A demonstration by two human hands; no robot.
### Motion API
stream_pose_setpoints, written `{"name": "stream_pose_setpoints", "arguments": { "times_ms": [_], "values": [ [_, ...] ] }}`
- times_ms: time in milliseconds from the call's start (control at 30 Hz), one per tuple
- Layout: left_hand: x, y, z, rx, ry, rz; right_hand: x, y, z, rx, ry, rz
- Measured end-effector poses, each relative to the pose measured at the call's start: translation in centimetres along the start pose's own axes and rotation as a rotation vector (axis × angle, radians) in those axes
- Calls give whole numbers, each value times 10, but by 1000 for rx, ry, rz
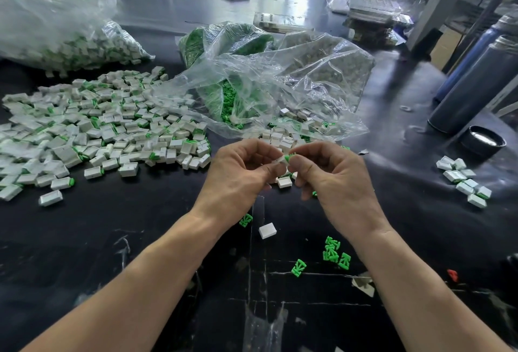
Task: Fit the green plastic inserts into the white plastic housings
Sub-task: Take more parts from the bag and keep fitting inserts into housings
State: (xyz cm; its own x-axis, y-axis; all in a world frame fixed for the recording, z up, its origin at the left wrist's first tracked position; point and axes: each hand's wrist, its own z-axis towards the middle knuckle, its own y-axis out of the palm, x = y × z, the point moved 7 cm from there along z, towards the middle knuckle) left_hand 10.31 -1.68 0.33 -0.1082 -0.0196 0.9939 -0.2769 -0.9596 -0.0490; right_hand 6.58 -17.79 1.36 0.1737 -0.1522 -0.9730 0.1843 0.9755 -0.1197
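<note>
head view: left hand (241,172) pinches a white housing (279,160) steady while right hand (330,175) pinches a green insert (288,158), likely pressing it in. finished pile (92,130) lies at ten o'clock on the counter (140,225), seemingly kept apart from loose inserts (332,253).

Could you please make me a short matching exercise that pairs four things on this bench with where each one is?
Things:
1. big pile of assembled pieces
2. small cluster of white housings
3. loose green inserts
4. dark round cap

Places:
A. near the right forearm, on the near part of the table
B. beside the grey cylinders at the far right
C. spread over the table left of the hands
D. right of the right hand, near the table's right edge

Pairs: 1-C, 2-D, 3-A, 4-B
</note>
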Motion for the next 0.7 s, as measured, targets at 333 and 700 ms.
{"name": "stream_pose_setpoints", "arguments": {
  "times_ms": [333, 700],
  "values": [
    [2, 1, -1, 15, 43, 38, -5, 3, -2, -9, -44, -185],
    [10, 1, -4, 14, 107, 180, 2, 7, -4, -15, -27, -226]
  ]
}}
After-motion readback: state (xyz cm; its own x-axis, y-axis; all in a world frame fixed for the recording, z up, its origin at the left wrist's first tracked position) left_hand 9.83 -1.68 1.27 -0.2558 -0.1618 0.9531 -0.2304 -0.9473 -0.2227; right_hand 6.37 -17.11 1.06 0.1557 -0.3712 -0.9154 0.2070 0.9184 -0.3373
